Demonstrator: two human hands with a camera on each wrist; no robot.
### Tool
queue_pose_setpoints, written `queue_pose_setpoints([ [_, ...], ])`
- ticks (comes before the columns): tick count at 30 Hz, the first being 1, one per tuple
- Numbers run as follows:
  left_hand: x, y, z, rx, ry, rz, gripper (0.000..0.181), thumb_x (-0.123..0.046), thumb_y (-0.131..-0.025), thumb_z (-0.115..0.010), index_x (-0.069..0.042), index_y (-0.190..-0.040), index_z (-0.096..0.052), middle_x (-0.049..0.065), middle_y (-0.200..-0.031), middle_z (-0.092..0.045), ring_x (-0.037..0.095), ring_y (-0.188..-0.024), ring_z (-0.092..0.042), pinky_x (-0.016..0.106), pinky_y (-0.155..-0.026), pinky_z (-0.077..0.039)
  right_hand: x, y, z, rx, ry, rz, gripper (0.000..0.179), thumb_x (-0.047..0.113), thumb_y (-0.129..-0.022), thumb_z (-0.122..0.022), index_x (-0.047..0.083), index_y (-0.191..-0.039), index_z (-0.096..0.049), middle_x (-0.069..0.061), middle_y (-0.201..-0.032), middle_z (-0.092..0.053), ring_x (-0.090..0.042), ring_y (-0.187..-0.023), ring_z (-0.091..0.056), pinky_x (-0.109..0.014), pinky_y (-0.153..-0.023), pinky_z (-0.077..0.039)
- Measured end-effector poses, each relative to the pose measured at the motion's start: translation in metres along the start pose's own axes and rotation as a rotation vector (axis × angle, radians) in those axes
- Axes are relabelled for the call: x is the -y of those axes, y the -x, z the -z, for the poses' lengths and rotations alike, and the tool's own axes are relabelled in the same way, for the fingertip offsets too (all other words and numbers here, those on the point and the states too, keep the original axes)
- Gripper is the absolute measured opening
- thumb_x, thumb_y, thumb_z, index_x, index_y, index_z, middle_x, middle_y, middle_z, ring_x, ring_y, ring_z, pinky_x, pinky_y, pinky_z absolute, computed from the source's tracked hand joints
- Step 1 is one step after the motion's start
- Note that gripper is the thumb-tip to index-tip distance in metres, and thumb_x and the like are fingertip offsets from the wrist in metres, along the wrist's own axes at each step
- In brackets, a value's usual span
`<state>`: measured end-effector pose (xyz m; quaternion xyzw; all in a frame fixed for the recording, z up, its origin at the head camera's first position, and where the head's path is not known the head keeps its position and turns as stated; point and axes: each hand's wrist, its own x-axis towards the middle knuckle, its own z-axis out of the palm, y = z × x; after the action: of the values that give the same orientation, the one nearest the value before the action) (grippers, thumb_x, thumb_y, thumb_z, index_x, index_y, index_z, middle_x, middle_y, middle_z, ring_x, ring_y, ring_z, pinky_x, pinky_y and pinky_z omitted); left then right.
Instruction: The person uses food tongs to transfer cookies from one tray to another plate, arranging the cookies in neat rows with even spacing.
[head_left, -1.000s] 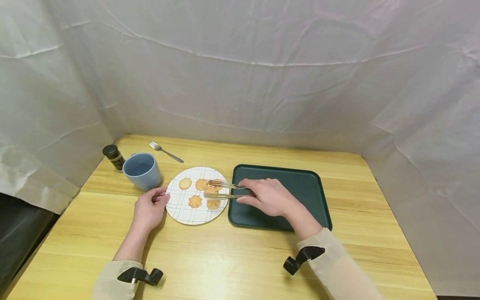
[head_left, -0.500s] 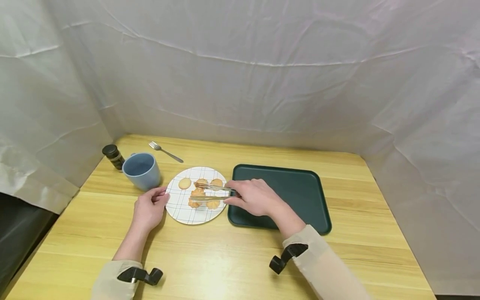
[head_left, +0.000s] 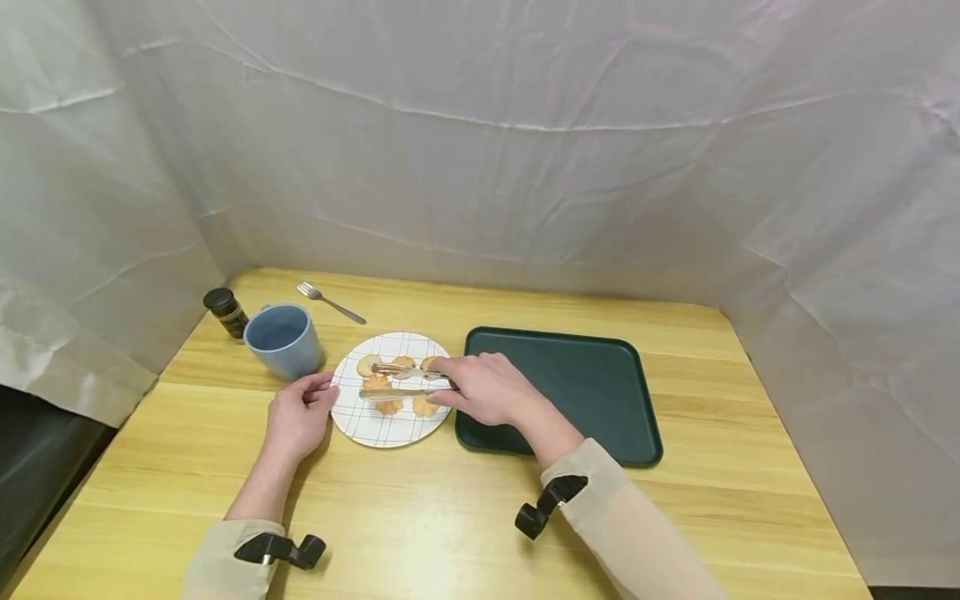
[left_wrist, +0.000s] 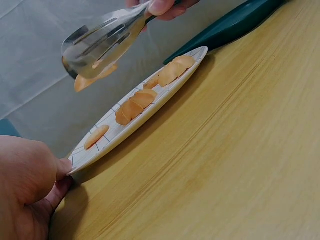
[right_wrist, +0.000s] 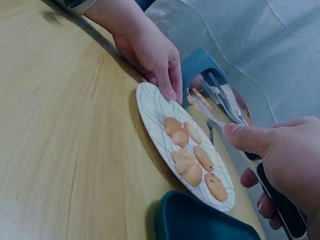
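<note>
At the left edge of a round white plate [head_left: 358, 429] with a thin checked pattern, my left hand [head_left: 295, 421] pinches the rim, thumb above and fingers below in the left wrist view. My right hand [head_left: 483, 390] grips slotted metal tongs [left_wrist: 102, 42] with dark handles. Between the tong ends is a cookie [left_wrist: 95, 79], raised over the left part of the plate. Several more cookies lie on the plate, among them a round pale one [left_wrist: 96, 136] and a flower-shaped one [right_wrist: 175, 131]. From the head view the tongs cover parts of some cookies.
A dark green tray [head_left: 577, 392] lies right of the plate, partly under my right forearm. A blue mug [head_left: 288, 348] stands close behind my left hand, with a black-capped jar [head_left: 227, 312] beside it. A fork [head_left: 332, 305] lies farther back. Pale cloth walls surround the table.
My right hand has moved left over the plate, carrying the tongs and the cookie from its right side to its left side. My left hand has stayed at the rim.
</note>
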<state>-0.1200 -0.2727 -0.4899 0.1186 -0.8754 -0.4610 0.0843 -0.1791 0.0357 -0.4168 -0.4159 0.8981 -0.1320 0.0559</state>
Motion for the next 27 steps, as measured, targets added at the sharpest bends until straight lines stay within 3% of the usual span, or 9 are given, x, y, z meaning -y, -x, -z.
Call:
queue_pose_setpoints([
  [12, 0.001, 0.0, 0.001, 0.0, -0.021, -0.008, 0.032, -0.019, -0.106, -0.066, 0.0, -0.132, -0.071, 0.016, -0.113, -0.074, 0.025, -0.102, -0.066, 0.012, -0.078, -0.047, 0.014, -0.023, -0.012, 0.069, 0.079, -0.041, 0.052, 0.054, -0.108, -0.055, 0.023, -0.149, -0.059, 0.008, -0.144, -0.063, -0.013, -0.108, -0.067, -0.035, -0.081, -0.051],
  [27, 0.0, -0.001, 0.0, 0.016, -0.028, 0.004, 0.034, -0.021, -0.107, -0.065, -0.001, -0.134, -0.07, 0.016, -0.115, -0.074, 0.025, -0.105, -0.066, 0.014, -0.079, -0.047, 0.017, -0.034, -0.022, 0.105, 0.083, -0.063, 0.047, 0.053, -0.107, -0.058, 0.023, -0.143, -0.062, 0.007, -0.127, -0.07, -0.011, -0.077, -0.059, -0.033, -0.066, -0.048],
])
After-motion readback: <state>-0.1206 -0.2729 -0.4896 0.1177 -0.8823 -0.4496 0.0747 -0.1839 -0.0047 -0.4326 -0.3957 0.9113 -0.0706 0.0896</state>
